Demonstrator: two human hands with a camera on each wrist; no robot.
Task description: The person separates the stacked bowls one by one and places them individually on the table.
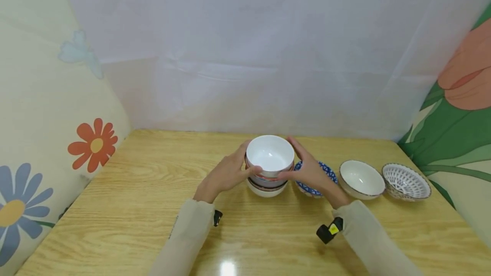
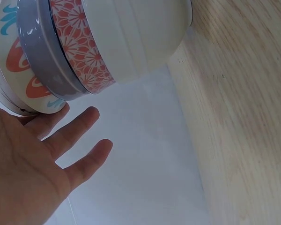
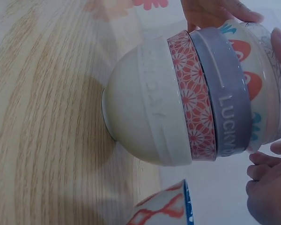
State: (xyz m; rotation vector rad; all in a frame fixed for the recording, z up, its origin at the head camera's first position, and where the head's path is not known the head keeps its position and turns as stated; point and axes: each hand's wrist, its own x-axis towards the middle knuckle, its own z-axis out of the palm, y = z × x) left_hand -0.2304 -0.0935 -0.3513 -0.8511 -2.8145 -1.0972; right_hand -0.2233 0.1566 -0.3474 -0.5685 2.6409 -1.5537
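A stack of several bowls stands on the wooden table, a white bowl (image 1: 270,153) uppermost. My left hand (image 1: 227,172) holds that bowl from the left and my right hand (image 1: 312,174) from the right, thumbs at its near side. Below it come a bowl with orange and blue drawings (image 2: 30,70), a grey bowl (image 3: 229,96) with raised letters, a red flower-patterned bowl (image 3: 195,101) and a cream bowl (image 3: 145,108) at the bottom. Three fingers (image 2: 75,126) of the left hand spread below the upper bowls' rims in the left wrist view.
Right of the stack, partly behind my right forearm, sits a blue-patterned bowl (image 1: 327,170). Farther right are a cream bowl with a dark rim (image 1: 362,179) and a lattice-patterned bowl (image 1: 406,181). A white cloth (image 1: 245,54) hangs behind the table (image 1: 153,208).
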